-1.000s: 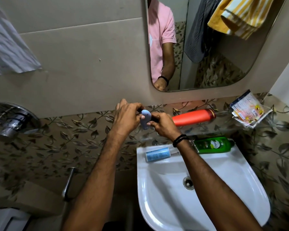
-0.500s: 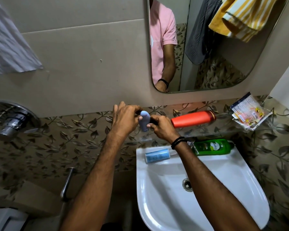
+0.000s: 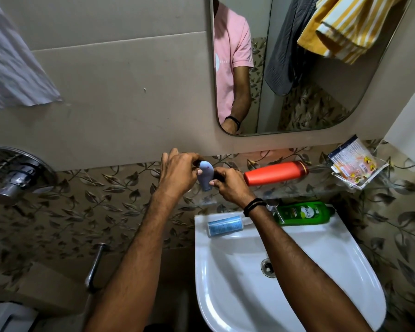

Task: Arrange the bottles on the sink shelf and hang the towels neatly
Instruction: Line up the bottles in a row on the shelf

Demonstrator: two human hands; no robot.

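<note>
The white sink [image 3: 321, 259] lies below both hands; a striped yellow towel [image 3: 345, 27] shows in the mirror [image 3: 309, 111] above them; right of the hands an orange bottle [image 3: 276, 173] lies on the glass shelf [image 3: 321, 190]; beneath the right wrist lie 2 bottles, green [image 3: 302, 213] and blue [image 3: 224, 225]; the left hand [image 3: 177, 173] and right hand [image 3: 233, 185] together grip a small blue-grey bottle [image 3: 205, 174].

A home bathroom: white washbasin [image 3: 321, 248] at lower right, wall mirror [image 3: 321, 111] above, towels reflected, shower valve [image 3: 15, 178] at left.
</note>
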